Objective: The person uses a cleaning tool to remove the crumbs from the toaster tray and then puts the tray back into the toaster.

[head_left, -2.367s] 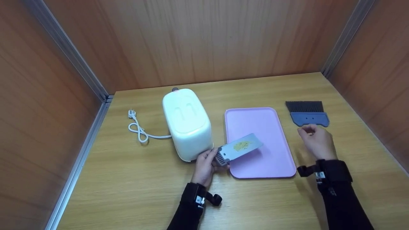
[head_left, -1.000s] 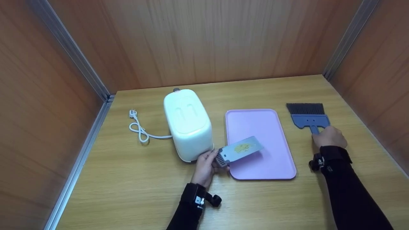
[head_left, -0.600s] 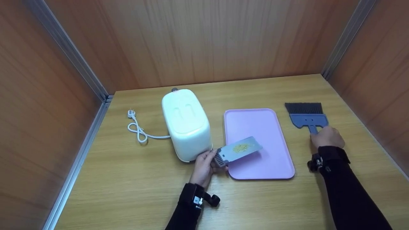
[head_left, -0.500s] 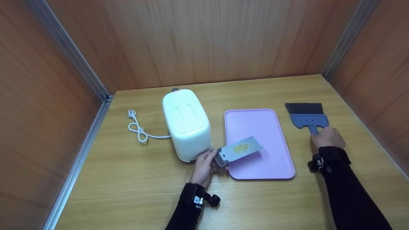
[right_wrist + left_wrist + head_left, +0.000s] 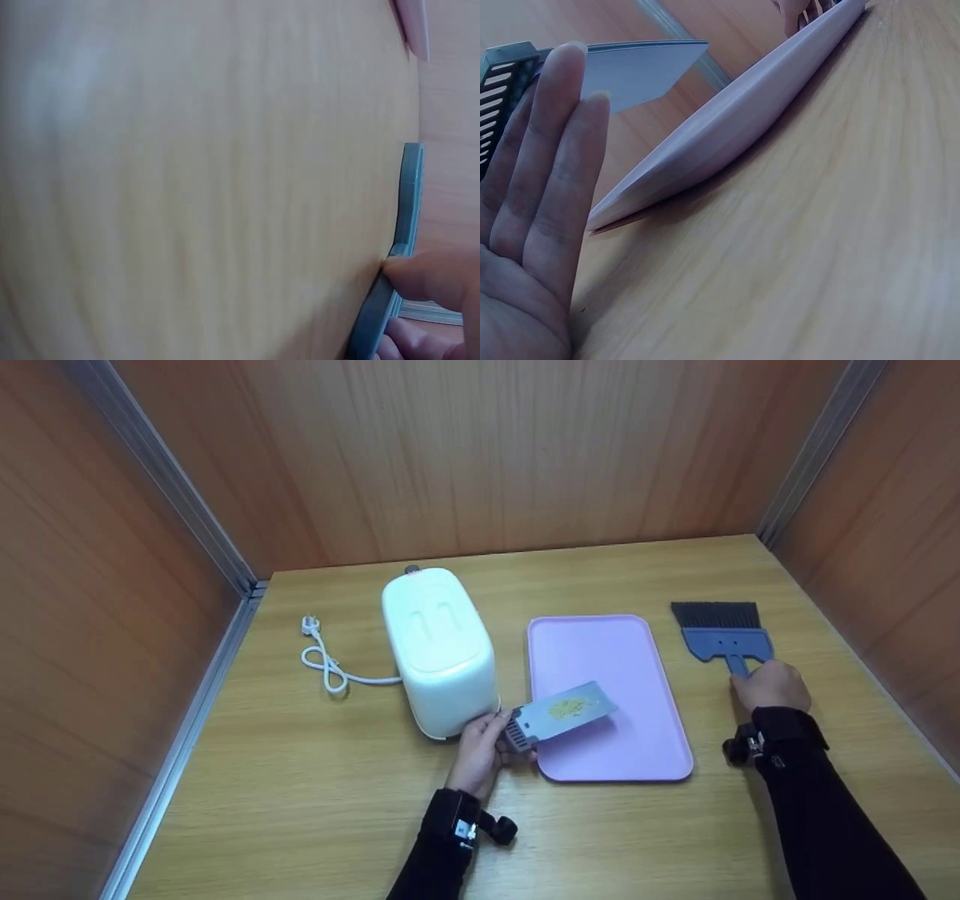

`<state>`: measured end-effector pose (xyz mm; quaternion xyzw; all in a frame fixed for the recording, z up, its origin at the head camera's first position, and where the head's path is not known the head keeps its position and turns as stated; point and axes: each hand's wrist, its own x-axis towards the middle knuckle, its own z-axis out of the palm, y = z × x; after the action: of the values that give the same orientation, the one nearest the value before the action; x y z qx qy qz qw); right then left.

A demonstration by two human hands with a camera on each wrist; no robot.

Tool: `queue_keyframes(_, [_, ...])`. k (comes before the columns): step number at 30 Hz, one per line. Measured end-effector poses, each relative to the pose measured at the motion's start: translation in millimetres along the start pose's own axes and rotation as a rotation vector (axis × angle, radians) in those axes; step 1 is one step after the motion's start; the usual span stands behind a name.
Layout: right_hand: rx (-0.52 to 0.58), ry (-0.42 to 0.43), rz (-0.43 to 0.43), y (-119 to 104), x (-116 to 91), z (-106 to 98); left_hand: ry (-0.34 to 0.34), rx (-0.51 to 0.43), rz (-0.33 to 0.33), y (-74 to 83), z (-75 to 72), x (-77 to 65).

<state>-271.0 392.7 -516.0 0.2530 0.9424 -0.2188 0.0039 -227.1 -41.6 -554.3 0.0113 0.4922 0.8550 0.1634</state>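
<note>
My left hand pinches the grey slotted end of a flat metal crumb tray, thumb on top. Yellow crumbs lie on its plate, which slants over the lilac serving tray. In the left wrist view, long fingers support that end from below; the crumb tray's plate stands clear of the serving tray. On the right, my right hand grips the handle of a blue brush with dark bristles, lying on the table. The right wrist view shows thumb and fingers around the blue handle.
A white toaster stands just left of the crumb tray, beside my left hand. Its white cord and plug lie to the left on the wooden table. Wood panels enclose the back and both sides.
From above the table just in front of the brush, my right hand has come down onto its handle and gripped it; since then it has stayed put. The left hand and crumb tray hold nearly still.
</note>
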Motion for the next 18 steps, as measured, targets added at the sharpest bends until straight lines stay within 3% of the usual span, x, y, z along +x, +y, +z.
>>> queue_keyframes(11, [-0.150,-0.082,0.013,-15.9,-1.7,-17.6,0.004,-0.009,-0.007,0.8,-1.3,0.1])
queue_keyframes(18, [-0.127,-0.006,-0.048,-24.5,-12.4,-32.5,-0.007,-0.010,0.001,1.4,-0.9,0.7])
